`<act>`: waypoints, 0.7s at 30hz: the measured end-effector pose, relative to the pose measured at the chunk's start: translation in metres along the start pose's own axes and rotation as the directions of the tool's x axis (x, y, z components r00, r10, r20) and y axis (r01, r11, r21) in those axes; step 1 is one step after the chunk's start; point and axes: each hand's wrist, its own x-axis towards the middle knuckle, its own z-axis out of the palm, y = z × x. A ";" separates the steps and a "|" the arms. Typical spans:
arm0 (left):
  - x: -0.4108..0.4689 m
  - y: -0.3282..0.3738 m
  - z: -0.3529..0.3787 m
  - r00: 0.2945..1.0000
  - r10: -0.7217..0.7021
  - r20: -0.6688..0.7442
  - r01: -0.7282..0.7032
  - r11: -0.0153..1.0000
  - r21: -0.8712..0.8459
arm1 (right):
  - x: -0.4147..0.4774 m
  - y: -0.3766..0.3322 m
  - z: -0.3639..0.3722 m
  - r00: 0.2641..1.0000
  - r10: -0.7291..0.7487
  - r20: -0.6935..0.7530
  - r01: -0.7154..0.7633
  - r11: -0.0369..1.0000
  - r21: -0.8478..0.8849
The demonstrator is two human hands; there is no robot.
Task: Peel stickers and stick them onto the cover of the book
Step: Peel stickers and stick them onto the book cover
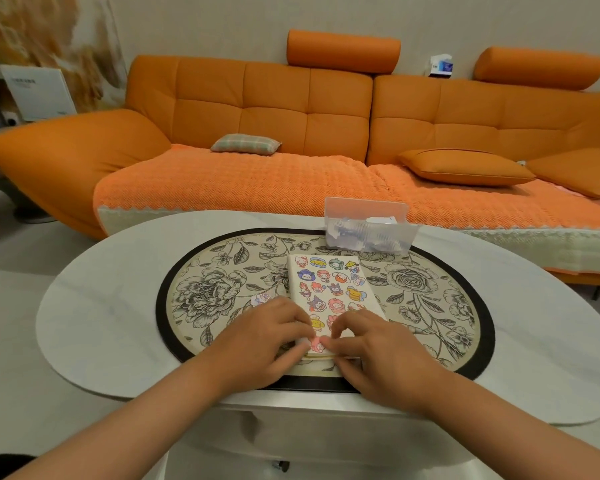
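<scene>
The grip of the right hand [378,351] is at the near edge of the book [329,292]. The tips of its thumb and forefinger come together on a pink sticker [316,345] which lies on the cover there. I cannot tell if they pinch this sticker or only press it flat. The other fingers of this hand are bent and lie on the near right corner of the book. The left hand [267,337] is on the near left corner of the book with its palm down and its fingers lightly bent. Their tips rest on the cover just beside the pink sticker and hold nothing. Both forearms come from the near side of the book and point toward each other, with the wrists low over the counter [101,323].

The book lies closed on an oval flower placemat [430,299], and many cartoon stickers cover it. Left of the book, one loose sticker [260,299] lies on the placemat. Behind the book stands a clear plastic box [368,230]. Far behind the book is an orange sofa [274,109].
</scene>
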 end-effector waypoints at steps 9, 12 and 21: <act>-0.012 0.007 -0.004 0.994 0.037 0.100 -0.056 0.980 0.192 | 0.001 -0.006 0.001 0.997 0.035 0.069 -0.033 0.999 -0.036; -0.014 0.006 -0.003 0.993 0.086 0.085 -0.098 0.984 0.148 | 0.003 -0.006 -0.001 0.993 0.047 0.109 -0.046 0.999 -0.015; -0.009 0.008 -0.008 0.970 0.188 0.152 -0.222 0.942 0.250 | 0.002 -0.002 0.000 0.993 0.042 0.112 -0.047 0.998 0.046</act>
